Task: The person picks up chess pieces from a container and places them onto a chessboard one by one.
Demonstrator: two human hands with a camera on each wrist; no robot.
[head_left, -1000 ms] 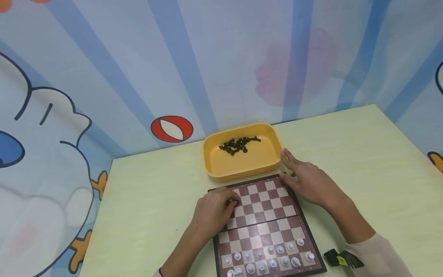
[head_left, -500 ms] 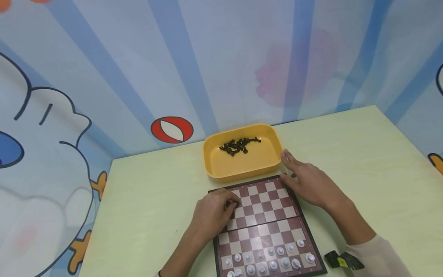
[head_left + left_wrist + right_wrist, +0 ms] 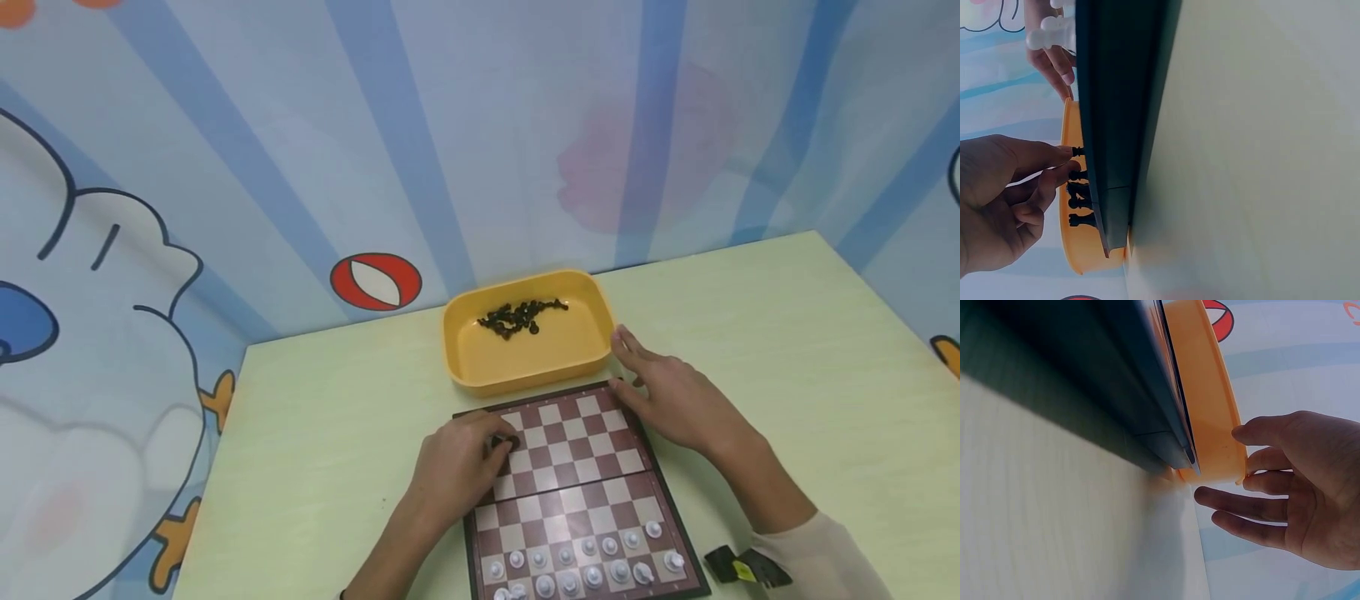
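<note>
A chessboard (image 3: 566,450) lies in front of the person. The left hand (image 3: 457,467) is over its far left part, thumb and finger pinching a small black chess pawn (image 3: 1077,151) at the board surface. Beside those fingertips several black chess pieces (image 3: 1082,220) stand along the board's edge, mostly hidden by the hand in the head view. White chess pieces (image 3: 592,575) stand in two rows on the near side. At the far right corner of the board the right hand (image 3: 675,396) has its fingers extended and holds no piece, its fingertips near the tray's side.
Behind the board stands a yellow tray (image 3: 532,358) with a pile of black chess pieces (image 3: 517,318). A black strap or device (image 3: 742,567) with a yellow-green mark is at the right wrist. A cartoon-printed backdrop (image 3: 510,125) rises behind the pale table (image 3: 322,433).
Both hands stay almost in place. A little more black shows at the left fingertips than before, and the head view has shifted very slightly.
</note>
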